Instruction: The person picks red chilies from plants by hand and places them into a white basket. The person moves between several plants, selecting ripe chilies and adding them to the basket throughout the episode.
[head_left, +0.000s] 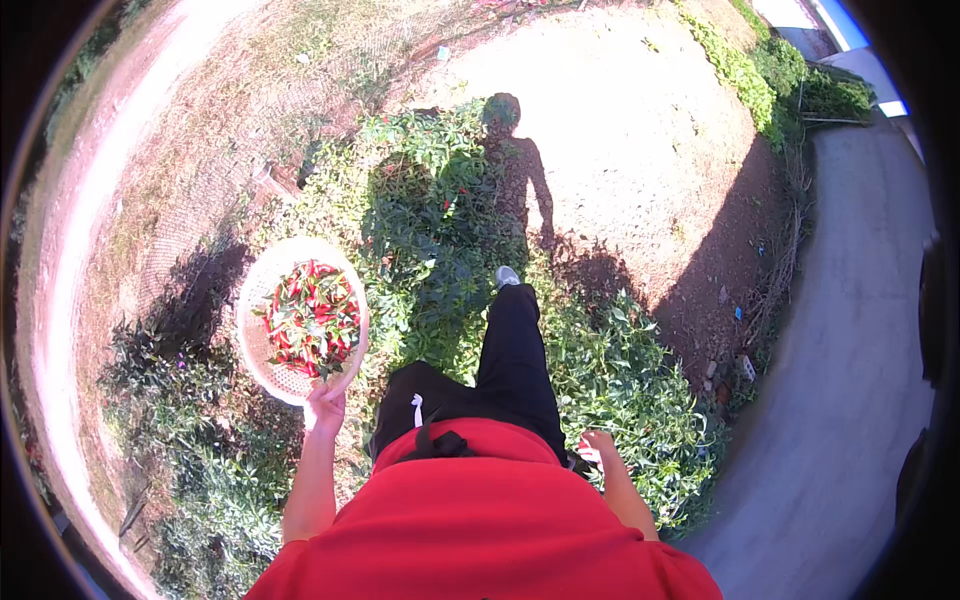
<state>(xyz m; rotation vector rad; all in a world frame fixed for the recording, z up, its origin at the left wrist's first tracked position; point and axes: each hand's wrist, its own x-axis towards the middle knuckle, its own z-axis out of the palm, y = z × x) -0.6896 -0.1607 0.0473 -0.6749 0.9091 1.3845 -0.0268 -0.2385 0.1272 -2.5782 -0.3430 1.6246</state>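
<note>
My left hand (326, 411) grips the near rim of a round, pale plastic basket (253, 330) with a perforated wall. In the basket lies a heap of red chili peppers (322, 311) mixed with green leaves. The basket is held out to my left, above the plants. My right hand (598, 448) hangs by my right thigh with its fingers curled. A bit of red shows at its palm, too small to make out. Beside that hand grow leafy green plants (645, 397).
Pepper plants (427, 225) with a few red fruits grow ahead of my feet. Wire netting (217, 180) runs along the left. Bare soil (615, 135) spreads ahead to the right. A paved road (840, 315) curves along the right, and a shoe (507, 277) shows among the plants.
</note>
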